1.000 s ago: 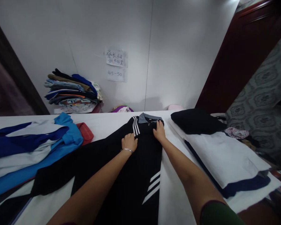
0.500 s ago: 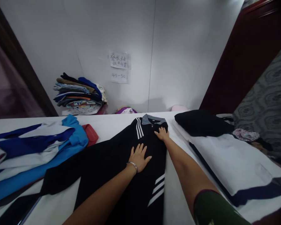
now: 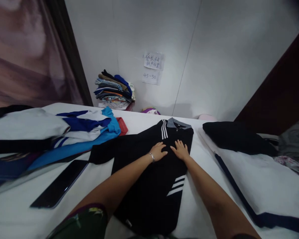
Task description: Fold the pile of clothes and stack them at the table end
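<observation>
Black striped garment [image 3: 149,186] flat beneath each spread hand [image 3: 180,151].

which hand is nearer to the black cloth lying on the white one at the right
Right. The right hand rests on the striped black top, left of the black cloth; the left hand rests on the same top, farther left.

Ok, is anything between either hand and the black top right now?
Nothing visible: the left hand and right hand both lie directly on the black top. The dark flat slab near its sleeve end is off to the side, clear of both hands.
</observation>
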The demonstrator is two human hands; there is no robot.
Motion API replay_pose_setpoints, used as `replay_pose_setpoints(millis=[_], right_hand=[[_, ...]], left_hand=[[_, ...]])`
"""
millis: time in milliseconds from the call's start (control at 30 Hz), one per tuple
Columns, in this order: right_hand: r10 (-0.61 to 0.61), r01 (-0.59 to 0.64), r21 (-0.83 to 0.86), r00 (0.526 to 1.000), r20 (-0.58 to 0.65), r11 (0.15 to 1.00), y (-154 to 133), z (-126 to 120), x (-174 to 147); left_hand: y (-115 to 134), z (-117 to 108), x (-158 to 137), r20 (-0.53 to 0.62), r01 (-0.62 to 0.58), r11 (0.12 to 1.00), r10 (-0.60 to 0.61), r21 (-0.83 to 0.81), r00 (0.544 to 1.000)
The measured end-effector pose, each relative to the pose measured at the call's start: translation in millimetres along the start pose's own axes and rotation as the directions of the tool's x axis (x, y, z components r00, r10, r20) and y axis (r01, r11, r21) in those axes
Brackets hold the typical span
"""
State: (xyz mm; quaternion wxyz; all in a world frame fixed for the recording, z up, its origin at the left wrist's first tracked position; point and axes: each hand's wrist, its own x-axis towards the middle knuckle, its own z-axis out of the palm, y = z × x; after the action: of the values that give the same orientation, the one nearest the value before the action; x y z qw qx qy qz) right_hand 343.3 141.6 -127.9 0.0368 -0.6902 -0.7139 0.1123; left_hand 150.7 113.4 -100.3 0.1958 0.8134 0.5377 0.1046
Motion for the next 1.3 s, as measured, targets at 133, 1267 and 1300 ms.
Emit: replay_pose_setpoints(millis=[133,1267,1300], right_hand=[[-0.039,0.039,0.019,0.999,-0.032,0.999,-14,-12,-25],[-0.390,0.387,0.057,0.918,0.069,0.920,-49,18,-112],[-0.390,0.386,0.063,0.918,0.068,0.920,-49,18,-112]], left_hand=[[-26,-20,-51,-0.036,0.000,1.000,-0.001,-0.019,0.999],[-153,-169,-140,-0.407,0.465,0.695,-0.707,-0.548,0.578],[-145,-178,-138,-0.385,0.411,0.675,-0.709,-0.613,0.591]])
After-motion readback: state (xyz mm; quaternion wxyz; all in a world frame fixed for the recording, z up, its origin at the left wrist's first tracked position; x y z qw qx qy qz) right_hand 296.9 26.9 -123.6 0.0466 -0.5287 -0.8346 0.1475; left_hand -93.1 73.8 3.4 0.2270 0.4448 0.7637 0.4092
